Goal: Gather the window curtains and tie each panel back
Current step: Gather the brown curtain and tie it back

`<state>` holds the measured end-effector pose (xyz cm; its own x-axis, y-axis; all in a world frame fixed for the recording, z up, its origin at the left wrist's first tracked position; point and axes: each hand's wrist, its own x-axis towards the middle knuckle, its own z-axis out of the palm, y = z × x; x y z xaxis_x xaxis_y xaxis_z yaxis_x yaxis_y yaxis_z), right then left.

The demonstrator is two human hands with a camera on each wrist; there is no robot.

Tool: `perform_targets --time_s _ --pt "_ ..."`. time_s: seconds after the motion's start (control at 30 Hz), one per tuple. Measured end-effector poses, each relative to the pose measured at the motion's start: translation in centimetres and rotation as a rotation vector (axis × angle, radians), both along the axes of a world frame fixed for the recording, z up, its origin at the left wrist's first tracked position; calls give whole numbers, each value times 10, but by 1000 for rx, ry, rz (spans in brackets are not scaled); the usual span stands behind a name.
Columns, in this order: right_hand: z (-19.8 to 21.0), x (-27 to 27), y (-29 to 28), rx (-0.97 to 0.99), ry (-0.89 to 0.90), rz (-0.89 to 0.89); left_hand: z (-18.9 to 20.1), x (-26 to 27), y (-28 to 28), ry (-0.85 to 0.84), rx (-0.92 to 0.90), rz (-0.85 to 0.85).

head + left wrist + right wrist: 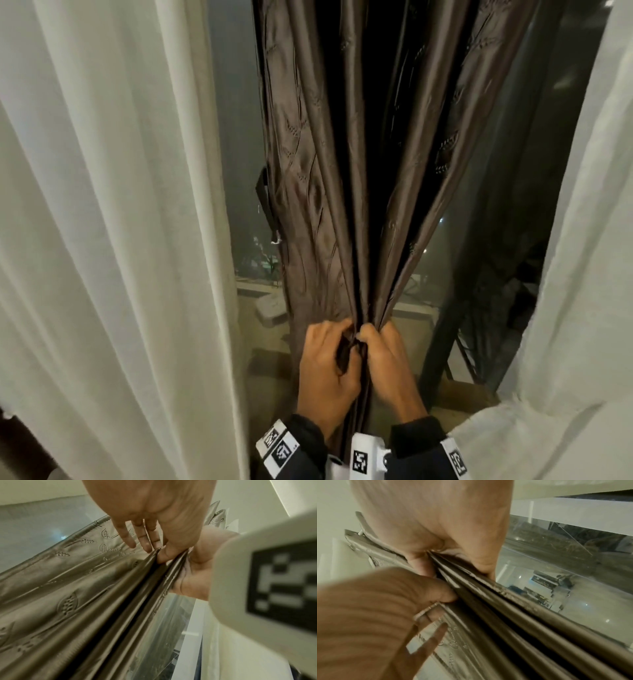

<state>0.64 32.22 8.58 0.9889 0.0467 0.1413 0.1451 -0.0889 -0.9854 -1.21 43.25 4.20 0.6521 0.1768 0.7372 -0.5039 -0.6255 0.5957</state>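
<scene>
A brown embossed curtain panel (329, 192) hangs in the middle of the window, its folds bunched together low down. My left hand (337, 347) pinches the gathered folds from the left, thumb in front and fingers behind. In the left wrist view the left hand (154, 549) lies with its thumb pressed into the pleats (120, 601). My right hand (375, 339) grips the same bundle from the right, touching the left hand. The right wrist view shows the right hand (447, 555) closed round the folds (505, 615). A dark strap-like piece (264, 200) hangs at the panel's left edge.
White sheer curtains hang at the left (113, 205) and at the right (582, 274). Behind the brown panel is the window glass (236, 120) with a dark night view. A dark metal frame (442, 342) stands at the lower right of the window.
</scene>
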Motion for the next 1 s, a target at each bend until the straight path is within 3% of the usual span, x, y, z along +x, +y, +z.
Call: perform_targets --time_s 0.07,0.2,0.3,0.37,0.5,0.57,0.73,0.8,0.9,1.0 --pt "11 -5 1 66 -32 22 6 -2 -2 27 -27 -99" --pt "27 9 3 -162 -91 -73 24 -12 -1 103 -145 -378" --pt "27 17 -2 -254 -146 -82 47 -13 17 -12 -247 -334" --pt "24 16 1 -400 -224 -90 69 -8 30 4 -361 -326" --pt "18 22 17 -699 -390 -112 128 13 41 133 -167 -371" --pt "22 25 26 -801 -479 -121 156 24 37 143 -86 -313" --pt "30 23 33 -814 -525 21 194 44 26 169 31 36" --pt "32 26 29 -801 -550 116 198 50 26 202 85 76" --pt "56 22 9 -559 -429 390 199 55 31 226 69 90" --pt "76 29 -21 -470 -404 496 198 52 33 229 103 85"
